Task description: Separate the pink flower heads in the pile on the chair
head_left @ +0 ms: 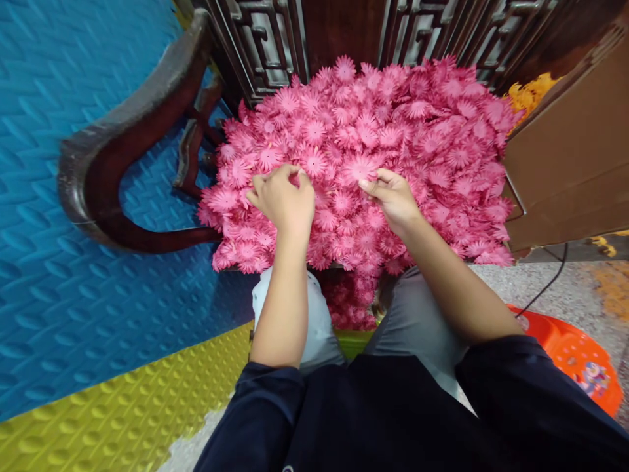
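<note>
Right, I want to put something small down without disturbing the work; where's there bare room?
The blue mat left of the curved wooden arm is bare, as is the yellow mat below it. Speckled floor shows between cardboard and orange plastic, but a cable crosses it. Crowded: pink flowers heaped around both hands.

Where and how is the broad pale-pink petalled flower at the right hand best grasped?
I'd pinch the broad pale-pink petalled flower by its near-right petal tips, coming from the wearer's side. It looks flat and faces up, petals spread outward, so the edge suits a light pinch; the right grip holds it there. Its underside is hidden.
</note>
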Demonstrator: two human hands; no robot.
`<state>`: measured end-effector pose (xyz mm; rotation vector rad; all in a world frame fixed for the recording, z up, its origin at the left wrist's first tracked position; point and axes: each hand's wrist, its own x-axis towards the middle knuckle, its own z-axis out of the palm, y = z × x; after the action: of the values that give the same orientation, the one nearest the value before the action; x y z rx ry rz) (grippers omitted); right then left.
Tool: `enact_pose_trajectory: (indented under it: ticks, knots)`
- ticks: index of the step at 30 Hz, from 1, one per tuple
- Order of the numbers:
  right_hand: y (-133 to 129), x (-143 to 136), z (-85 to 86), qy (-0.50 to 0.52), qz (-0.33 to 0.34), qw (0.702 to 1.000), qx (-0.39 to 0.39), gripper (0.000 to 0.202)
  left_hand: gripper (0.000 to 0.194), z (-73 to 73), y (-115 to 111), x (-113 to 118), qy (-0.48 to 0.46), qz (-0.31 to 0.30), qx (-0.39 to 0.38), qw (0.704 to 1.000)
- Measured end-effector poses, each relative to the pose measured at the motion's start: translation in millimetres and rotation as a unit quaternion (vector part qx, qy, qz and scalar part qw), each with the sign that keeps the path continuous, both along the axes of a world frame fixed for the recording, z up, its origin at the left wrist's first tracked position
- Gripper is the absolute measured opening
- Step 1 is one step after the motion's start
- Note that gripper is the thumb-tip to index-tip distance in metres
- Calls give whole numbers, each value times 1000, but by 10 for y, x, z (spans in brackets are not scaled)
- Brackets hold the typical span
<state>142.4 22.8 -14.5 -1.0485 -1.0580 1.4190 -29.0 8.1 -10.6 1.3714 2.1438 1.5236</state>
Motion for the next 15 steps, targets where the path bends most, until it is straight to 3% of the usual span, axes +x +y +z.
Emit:
enact_pose_trajectory:
  ticks: [7,11,15]
  knots:
    - [9,19,-26,-5,-4,1000,-8,37,29,-2,16,-52,-31,-43,18,998]
    - [-2,8,-26,-12,30,999,0,39,21,105,-32,-50,-64,-33,28,997]
    - [-9,-15,-40,-23,38,999,14,36,13,130,-43,48,-99,-121,32,987]
